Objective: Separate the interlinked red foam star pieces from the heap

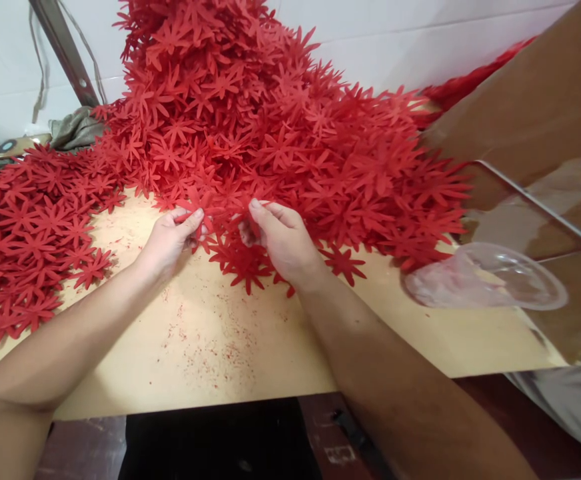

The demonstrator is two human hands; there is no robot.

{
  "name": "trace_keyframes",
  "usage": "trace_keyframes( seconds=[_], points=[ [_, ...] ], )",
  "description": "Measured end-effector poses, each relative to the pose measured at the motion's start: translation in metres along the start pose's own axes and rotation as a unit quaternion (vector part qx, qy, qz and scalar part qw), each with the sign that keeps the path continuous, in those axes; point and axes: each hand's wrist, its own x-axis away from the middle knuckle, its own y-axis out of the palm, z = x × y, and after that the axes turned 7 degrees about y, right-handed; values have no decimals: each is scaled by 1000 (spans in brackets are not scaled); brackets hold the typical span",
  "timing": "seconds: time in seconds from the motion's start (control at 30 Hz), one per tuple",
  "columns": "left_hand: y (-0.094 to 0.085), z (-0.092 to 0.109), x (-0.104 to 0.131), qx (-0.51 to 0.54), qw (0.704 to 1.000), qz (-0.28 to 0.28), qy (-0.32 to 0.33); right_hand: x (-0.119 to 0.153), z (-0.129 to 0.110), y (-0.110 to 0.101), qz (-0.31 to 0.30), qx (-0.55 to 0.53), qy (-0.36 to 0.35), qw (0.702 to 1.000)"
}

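A large heap of red flower-shaped cutouts (250,113) with narrow petals rises at the back of the pale tabletop. In front of it, my left hand (170,240) pinches a red flower cutout (199,205) between thumb and fingers. My right hand (288,243) is a short way to the right, its thumb and forefinger closed on red flower petals; their outline blends into the heap behind. Below and between the hands lie several loose cutouts (248,267). One single cutout (344,264) lies just right of my right wrist.
Another spread of red cutouts (25,227) covers the table's left side. Red crumbs (215,347) dot the tabletop (290,360). At right are a clear plastic tub (485,280) on its side and a brown cardboard sheet (535,100). A grey cloth (75,128) lies back left.
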Motion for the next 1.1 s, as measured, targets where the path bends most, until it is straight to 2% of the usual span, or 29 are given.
trace_keyframes(
  seconds=[0.17,0.37,0.53,0.63,0.7,0.77,0.8,0.87,0.93,1.0,1.03,1.1],
  points=[
    [-1,-1,-2,-3,1000,12,4,-1,3,-1,-10,7,0,1000],
    [-3,-2,-2,5,1000,13,-16,-4,0,-8,77,44,-40,995],
    [-1,-5,2,30,999,1,-15,-5,2,-11,113,90,-42,989],
    [0,-5,2,19,1000,-5,2,-9,6,-17,162,159,-93,969],
    [0,-6,1,-6,1000,-15,14,-10,8,-21,207,206,-152,944],
    [0,-7,0,-22,999,-24,21,-8,6,-21,223,257,-207,917],
    [0,-8,1,-21,999,-29,21,-5,5,-19,212,275,-224,911],
    [1,-10,2,-6,999,-43,20,2,3,-10,138,261,-217,931],
    [3,-13,4,7,998,-60,19,8,3,2,27,187,-156,970],
    [3,-15,5,7,997,-82,13,12,5,12,-60,103,-87,989],
    [3,-16,5,6,996,-93,9,12,6,15,-81,71,-63,992],
    [3,-17,5,7,993,-120,1,11,6,17,-78,32,-45,995]
  ],
)
